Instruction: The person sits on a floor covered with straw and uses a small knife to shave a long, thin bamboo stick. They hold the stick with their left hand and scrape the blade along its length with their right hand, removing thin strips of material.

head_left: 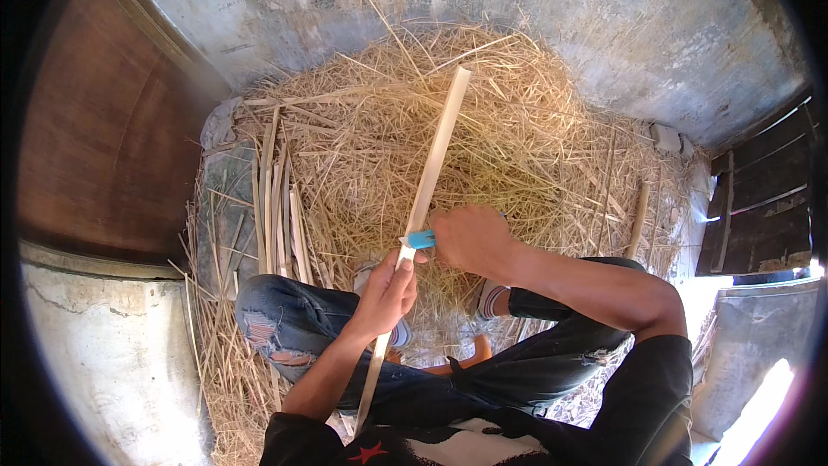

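A long, pale split-bamboo strip (438, 151) slants from beside my lap up over the heap of shavings. My left hand (385, 298) is closed around it at about its middle, with the thumb on top. My right hand (470, 240) grips a utility knife with a light blue handle (421, 240). The knife's tip lies against the strip just above my left thumb. Most of the handle is hidden inside my right fist.
Curly bamboo shavings (517, 95) are heaped ahead of me. Several split strips (278, 198) lie together on the left. A thicker stick (640, 217) leans at the right. A concrete wall (595, 17) stands behind the heap, and a brown wooden door (112, 121) at far left.
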Tool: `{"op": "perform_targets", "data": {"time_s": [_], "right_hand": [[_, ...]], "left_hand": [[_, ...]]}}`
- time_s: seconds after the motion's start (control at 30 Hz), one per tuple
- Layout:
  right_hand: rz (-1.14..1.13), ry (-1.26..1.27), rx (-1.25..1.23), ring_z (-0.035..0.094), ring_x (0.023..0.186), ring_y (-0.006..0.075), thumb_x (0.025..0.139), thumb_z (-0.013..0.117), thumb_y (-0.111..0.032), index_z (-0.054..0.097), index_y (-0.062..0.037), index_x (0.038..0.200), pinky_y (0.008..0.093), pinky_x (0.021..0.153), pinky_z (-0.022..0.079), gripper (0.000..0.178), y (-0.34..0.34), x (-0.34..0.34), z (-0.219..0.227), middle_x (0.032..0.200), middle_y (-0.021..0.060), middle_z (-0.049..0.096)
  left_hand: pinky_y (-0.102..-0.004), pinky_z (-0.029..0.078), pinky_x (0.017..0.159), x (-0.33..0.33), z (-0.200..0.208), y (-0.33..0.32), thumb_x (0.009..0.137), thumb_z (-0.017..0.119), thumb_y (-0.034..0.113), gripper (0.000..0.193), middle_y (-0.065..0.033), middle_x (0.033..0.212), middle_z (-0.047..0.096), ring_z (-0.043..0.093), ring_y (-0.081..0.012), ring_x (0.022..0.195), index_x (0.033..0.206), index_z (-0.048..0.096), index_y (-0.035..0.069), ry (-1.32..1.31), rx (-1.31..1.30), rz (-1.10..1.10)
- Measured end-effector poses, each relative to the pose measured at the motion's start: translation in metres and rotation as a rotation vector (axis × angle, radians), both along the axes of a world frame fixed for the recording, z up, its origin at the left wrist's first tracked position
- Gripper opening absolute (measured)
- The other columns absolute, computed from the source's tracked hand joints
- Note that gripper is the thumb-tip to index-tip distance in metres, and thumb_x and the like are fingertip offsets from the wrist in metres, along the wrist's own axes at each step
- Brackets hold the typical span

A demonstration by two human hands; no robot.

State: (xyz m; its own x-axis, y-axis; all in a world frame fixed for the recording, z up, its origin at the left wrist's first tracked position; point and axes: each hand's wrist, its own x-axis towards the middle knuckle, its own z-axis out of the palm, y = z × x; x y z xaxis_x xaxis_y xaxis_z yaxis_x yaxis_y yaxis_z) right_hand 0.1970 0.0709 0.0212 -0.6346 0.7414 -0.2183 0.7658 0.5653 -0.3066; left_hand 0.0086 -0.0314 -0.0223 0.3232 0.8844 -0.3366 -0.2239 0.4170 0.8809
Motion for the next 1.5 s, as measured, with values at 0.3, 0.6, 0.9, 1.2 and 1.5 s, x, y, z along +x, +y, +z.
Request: {"op": "perform_targets", "data": {"time_s": [0.3,0.6,0.9,1.2,1.5], "right_hand": [[-0.706,-0.111,0.189,0.074,0.07,0.0317,0.094,0.058,-0.013,0.069,-0.0002,0.098,0.0442,0.057,0.06,0.017,0.146,0.101,-0.014,0.085,0.0215,0.072],[-0.692,0.07,0.335,0.071,0.071,0.04,0.095,0.061,-0.02,0.068,0.0014,0.09,0.0499,0.066,0.058,0.023,0.11,0.101,0.048,0.077,0.0227,0.07],[-0.056,-0.09,-0.047,0.074,0.079,0.0352,0.09,0.059,-0.017,0.067,-0.005,0.097,0.0478,0.065,0.059,0.016,0.004,-0.004,-0.007,0.082,0.0174,0.073],[-0.272,-0.115,0.138,0.076,0.081,0.0339,0.089,0.06,-0.015,0.072,-0.003,0.088,0.0455,0.066,0.06,0.017,0.06,0.013,-0.037,0.085,0.018,0.074],[-0.47,-0.203,0.105,0.074,0.075,0.0362,0.091,0.058,-0.014,0.071,-0.0019,0.093,0.0482,0.065,0.06,0.019,0.105,0.052,-0.025,0.083,0.0189,0.073]], "left_hand": [[-0.0242,0.028,0.039,0.005,-0.003,-0.026,0.111,0.041,0.035,0.033,0.0042,0.062,0.032,0.03,-0.0064,0.042,0.123,0.05,0.006,-0.137,-0.114,-0.2],[-0.0234,0.024,0.039,0.001,0.007,-0.002,0.112,0.04,0.034,0.031,0.0057,0.063,0.03,0.026,-0.0045,0.043,0.117,0.049,0.005,-0.284,-0.121,-0.069],[-0.0266,0.024,0.038,-0.003,0.004,0.001,0.111,0.042,0.034,0.029,0.0044,0.063,0.029,0.025,-0.0072,0.04,0.116,0.051,0.007,-0.172,-0.231,0.075],[-0.027,0.025,0.038,0.007,0.004,-0.001,0.112,0.04,0.034,0.029,0.0041,0.063,0.031,0.029,-0.0074,0.04,0.117,0.048,0.007,-0.128,-0.261,0.034],[-0.0254,0.023,0.037,0.011,-0.01,-0.015,0.112,0.039,0.033,0.027,0.0038,0.064,0.029,0.027,-0.0065,0.041,0.118,0.049,0.009,-0.151,-0.265,-0.104]]}}
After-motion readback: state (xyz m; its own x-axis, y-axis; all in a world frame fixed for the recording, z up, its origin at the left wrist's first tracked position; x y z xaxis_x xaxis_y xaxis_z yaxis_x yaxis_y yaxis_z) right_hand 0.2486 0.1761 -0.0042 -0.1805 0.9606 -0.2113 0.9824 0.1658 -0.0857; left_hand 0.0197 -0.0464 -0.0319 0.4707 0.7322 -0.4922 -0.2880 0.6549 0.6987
